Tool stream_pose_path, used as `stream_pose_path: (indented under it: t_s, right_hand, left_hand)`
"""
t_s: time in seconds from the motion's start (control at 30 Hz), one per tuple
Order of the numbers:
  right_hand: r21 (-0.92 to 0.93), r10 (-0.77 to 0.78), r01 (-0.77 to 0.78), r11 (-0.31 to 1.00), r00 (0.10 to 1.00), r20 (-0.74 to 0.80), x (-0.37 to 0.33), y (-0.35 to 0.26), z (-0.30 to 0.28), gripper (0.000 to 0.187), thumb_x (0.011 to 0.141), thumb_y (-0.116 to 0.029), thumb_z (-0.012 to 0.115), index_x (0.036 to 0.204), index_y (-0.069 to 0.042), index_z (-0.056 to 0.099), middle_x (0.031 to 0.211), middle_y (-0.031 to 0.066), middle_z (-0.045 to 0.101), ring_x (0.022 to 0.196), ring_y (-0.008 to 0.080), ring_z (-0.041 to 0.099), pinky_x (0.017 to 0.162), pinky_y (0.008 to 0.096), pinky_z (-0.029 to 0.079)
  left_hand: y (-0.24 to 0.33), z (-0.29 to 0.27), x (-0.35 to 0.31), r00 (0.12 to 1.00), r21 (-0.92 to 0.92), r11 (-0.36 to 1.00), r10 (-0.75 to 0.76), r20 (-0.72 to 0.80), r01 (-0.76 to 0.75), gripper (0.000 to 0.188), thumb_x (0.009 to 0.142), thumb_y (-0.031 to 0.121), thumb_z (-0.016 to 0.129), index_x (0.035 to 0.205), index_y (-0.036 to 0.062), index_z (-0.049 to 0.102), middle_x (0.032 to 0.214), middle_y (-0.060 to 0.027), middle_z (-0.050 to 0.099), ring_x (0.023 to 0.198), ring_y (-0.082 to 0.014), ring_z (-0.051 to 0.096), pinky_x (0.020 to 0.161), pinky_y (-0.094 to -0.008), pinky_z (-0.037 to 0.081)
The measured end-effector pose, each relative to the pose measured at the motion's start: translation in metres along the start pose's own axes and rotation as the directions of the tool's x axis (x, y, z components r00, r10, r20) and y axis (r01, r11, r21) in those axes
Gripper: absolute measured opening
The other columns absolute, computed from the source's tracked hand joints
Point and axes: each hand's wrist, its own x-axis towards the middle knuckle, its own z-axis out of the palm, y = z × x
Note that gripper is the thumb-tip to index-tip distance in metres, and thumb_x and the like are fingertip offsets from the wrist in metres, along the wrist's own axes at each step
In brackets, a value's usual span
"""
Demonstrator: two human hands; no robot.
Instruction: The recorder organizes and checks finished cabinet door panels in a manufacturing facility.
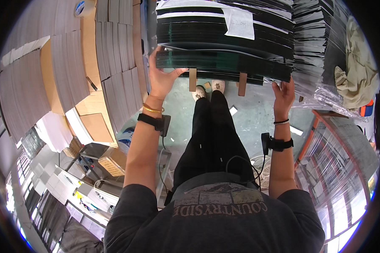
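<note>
A thick bundle of dark sheets with a glossy greenish edge [223, 61] lies at the near side of a tall pile of black sheets [198, 31]. Its left end is gripped by my left hand [162, 80], thumb on the near side and fingers round the end. At the right end corner, my right hand [285, 95] has its fingers curled up against the bundle, partly hidden. Two brown strips [193, 80] stick out from beneath the bundle toward me. A white paper slip [239, 24] with handwriting rests on the pile.
Tall stacks of grey sheets [71, 59] and cardboard stand at left. More layered sheets [310, 40] and a beige cloth [359, 71] are at right, above a plastic-wrapped red frame [325, 152]. Paper scraps lie on the green floor [177, 114] around my feet.
</note>
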Motion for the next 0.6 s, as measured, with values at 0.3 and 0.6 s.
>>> stream_pose_path:
  t_s: [0.3, 0.6]
  right_hand:
    - [0.000, 0.025, -0.025, 1.000, 0.999, 0.029, 0.000, -0.002, -0.007, 0.064, 0.070, 0.003, 0.067, 0.126, -0.003, 0.037, 0.117, 0.0067, 0.046, 0.107, 0.0162, 0.045, 0.093, 0.0273, 0.034]
    - [0.103, -0.003, -0.013, 0.995, 0.988, 0.154, 0.019, -0.014, 0.003, 0.082, 0.062, 0.001, 0.073, 0.130, -0.006, 0.028, 0.122, 0.0062, 0.039, 0.113, 0.0181, 0.040, 0.095, 0.0334, 0.033]
  left_hand:
    - [-0.007, 0.004, -0.003, 0.997, 0.064, 0.995, 0.079, -0.008, -0.078, 0.090, 0.053, 0.002, 0.080, 0.128, 0.0025, 0.030, 0.119, -0.0094, 0.043, 0.108, -0.0205, 0.045, 0.096, -0.0306, 0.038]
    - [-0.003, 0.012, 0.002, 0.992, -0.068, 0.998, -0.013, -0.123, 0.004, 0.085, 0.057, -0.001, 0.078, 0.124, 0.0032, 0.026, 0.115, -0.0097, 0.041, 0.105, -0.0174, 0.044, 0.093, -0.0303, 0.039]
